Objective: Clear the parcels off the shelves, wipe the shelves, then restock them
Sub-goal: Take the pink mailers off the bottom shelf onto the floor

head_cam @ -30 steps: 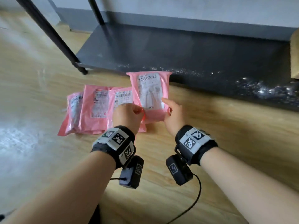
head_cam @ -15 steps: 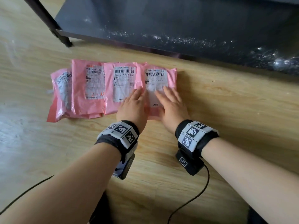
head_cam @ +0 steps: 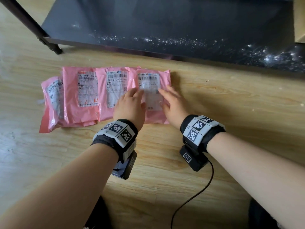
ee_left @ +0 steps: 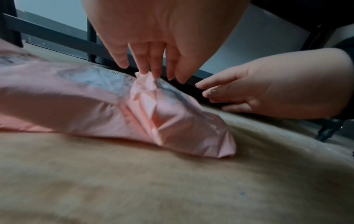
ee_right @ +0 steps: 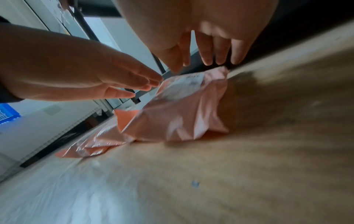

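Both your hands are flat and relaxed, gripping nothing: left hand (head_cam: 130,105) and right hand (head_cam: 173,104) hover low over the rightmost pink parcel (head_cam: 152,95), fingertips (ee_left: 153,74) at most brushing its crumpled top.

Risks, I'd judge:
- Film looks slick and loose; pulling away carelessly could drag the parcel off the row.
- Wrist-camera cable (head_cam: 194,195) trails on the floor (head_cam: 231,100) near you and could snag.
- Parcels sit close to the shelf edge; wiping could knock them or drip on the labels.

Parcel: soft pink poly mailer, puffy, creased, white barcode label (head_cam: 149,87) facing up. It lies on the wood floor at the right end of an overlapping row of pink parcels (head_cam: 85,95), just ahead of the dark bottom shelf (head_cam: 165,22), which shows glinting specks, so it's probably unwiped.
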A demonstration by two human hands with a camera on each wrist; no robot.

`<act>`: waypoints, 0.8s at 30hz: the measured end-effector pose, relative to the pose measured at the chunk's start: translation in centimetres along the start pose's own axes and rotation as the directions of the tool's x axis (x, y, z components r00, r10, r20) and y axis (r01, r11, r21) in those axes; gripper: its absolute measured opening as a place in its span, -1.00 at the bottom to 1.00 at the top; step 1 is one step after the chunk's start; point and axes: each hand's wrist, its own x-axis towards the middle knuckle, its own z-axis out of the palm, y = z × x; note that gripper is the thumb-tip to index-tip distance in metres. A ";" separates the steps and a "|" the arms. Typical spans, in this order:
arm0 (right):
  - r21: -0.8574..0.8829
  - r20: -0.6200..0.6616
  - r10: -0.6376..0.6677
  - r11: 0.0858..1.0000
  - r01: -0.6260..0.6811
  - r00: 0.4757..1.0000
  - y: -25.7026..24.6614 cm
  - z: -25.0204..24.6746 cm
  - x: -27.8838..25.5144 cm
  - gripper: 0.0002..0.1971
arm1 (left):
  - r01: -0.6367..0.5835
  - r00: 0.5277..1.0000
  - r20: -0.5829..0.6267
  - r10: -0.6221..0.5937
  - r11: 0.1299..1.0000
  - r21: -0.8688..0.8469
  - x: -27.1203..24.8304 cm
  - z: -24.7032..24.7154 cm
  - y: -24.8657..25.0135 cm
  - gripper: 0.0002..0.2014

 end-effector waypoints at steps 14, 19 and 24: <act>0.207 -0.632 0.234 0.970 -0.129 0.739 10.9 -22.3 0.1 -0.51 | -0.357 0.934 -0.025 0.356 0.931 -0.076 8.0 -2.1 21.2 -0.52; 0.155 -0.683 0.356 0.924 -0.350 0.638 18.5 -31.5 0.7 -0.42 | -0.446 0.891 0.032 0.453 0.887 -0.121 12.9 -0.6 32.1 -0.45; 0.306 -0.604 0.503 0.862 -0.403 0.618 23.7 -36.4 3.5 -0.28 | -0.456 0.871 0.098 0.482 0.866 -0.203 16.8 0.8 40.8 -0.43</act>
